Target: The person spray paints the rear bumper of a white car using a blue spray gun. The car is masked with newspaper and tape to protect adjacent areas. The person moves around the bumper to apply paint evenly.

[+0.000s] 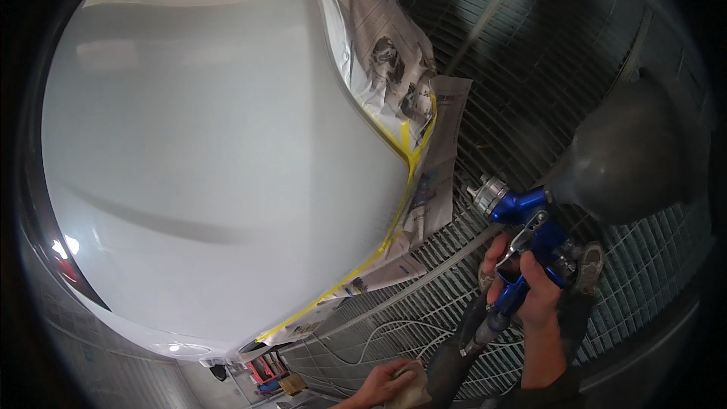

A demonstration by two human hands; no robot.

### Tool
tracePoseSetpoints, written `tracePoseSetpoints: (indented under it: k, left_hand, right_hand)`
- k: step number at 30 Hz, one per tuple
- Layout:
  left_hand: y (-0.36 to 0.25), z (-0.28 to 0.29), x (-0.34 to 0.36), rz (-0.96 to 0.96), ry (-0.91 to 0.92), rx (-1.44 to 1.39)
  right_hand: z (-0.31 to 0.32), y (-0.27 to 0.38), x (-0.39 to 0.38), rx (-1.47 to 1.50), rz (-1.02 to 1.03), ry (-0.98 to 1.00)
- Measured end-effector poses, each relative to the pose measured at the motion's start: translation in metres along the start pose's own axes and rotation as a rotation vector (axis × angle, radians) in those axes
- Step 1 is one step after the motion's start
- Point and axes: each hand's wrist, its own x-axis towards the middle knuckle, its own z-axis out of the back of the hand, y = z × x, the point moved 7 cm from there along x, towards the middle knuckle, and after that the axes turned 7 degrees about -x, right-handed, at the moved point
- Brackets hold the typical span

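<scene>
My right hand [536,291] is wrapped round the grip of a blue spray gun [522,208], fingers by its silver trigger. The gun's silver nozzle points left, toward the masked edge of a pale grey car panel [219,129], and stands apart from it. A large dark, rounded cup [625,155] is attached to the gun, out to the right. At the lower edge my left hand [386,382] is closed on a beige, cloth-like piece [409,386]; its exact kind is unclear.
Yellow masking tape [413,155] and newspaper sheets [390,60] border the panel. Metal floor grating [515,98] lies to the right, under my shoes [589,269]. A pale hose [379,326] loops across it. Red and brown items [269,367] stand beyond the panel's lower edge.
</scene>
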Motion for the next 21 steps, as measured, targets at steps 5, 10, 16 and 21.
tracePoseSetpoints:
  k: [5,10,16,21]
  left_hand:
    - [0.003,-0.012,-0.009,-0.057,0.096,-0.016]
    - [-0.022,-0.034,-0.035,0.029,0.067,-0.157]
    - [-0.039,-0.067,-0.068,-0.032,0.045,-0.254]
    - [-0.049,-0.097,-0.1,-0.001,-0.015,-0.331]
  right_hand:
    - [-0.016,0.042,0.009,-0.082,0.03,0.079]
    - [-0.044,0.101,0.027,-0.259,0.067,-0.018]
    - [-0.058,0.133,-0.021,-0.303,-0.203,0.148]
    - [-0.076,0.186,-0.026,-0.362,-0.325,0.183]
